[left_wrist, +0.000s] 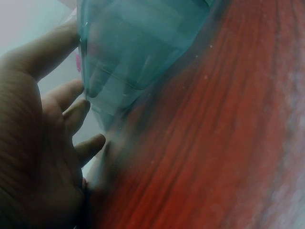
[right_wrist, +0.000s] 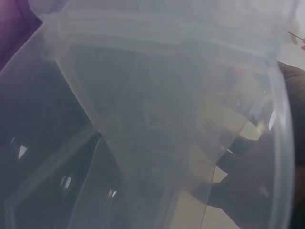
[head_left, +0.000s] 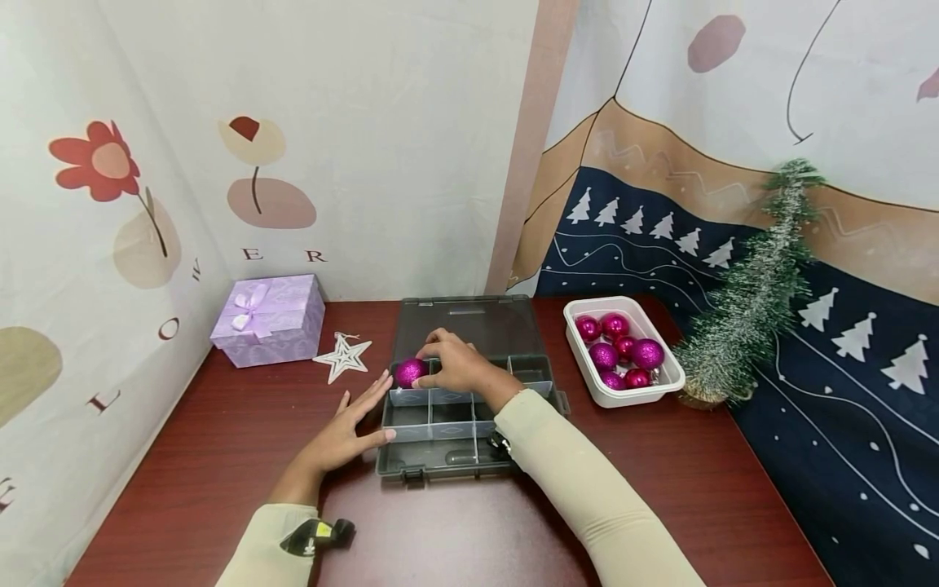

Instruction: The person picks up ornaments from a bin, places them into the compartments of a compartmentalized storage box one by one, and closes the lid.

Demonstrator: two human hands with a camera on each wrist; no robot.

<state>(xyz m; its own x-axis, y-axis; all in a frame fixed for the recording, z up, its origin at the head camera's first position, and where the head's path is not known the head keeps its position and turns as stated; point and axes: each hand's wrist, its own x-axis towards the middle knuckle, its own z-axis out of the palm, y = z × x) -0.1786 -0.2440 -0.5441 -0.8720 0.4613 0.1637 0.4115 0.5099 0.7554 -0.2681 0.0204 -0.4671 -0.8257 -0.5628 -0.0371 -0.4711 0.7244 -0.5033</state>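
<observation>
A dark translucent compartment box [head_left: 451, 430] lies with its lid [head_left: 469, 326] folded back on the table. My right hand [head_left: 458, 365] reaches over it and pinches a glittery magenta bauble [head_left: 409, 372] between thumb and fingers, at the back-left compartment. Against the box's left side rests my left hand [head_left: 350, 428], fingers spread and fairly straight, thumb near the front divider. In the left wrist view, its fingertips [left_wrist: 97, 142] lie along the box wall [left_wrist: 138, 52]. The right wrist view looks through clear plastic dividers [right_wrist: 157, 119], which blur the hand behind them.
A white tub [head_left: 623, 398] of magenta and red baubles stands right of the box, beside a small tinsel tree [head_left: 763, 302]. At the left are a white star ornament [head_left: 343, 357] and a lilac gift box [head_left: 275, 318]. Printed cloth hangs behind the table [head_left: 220, 440].
</observation>
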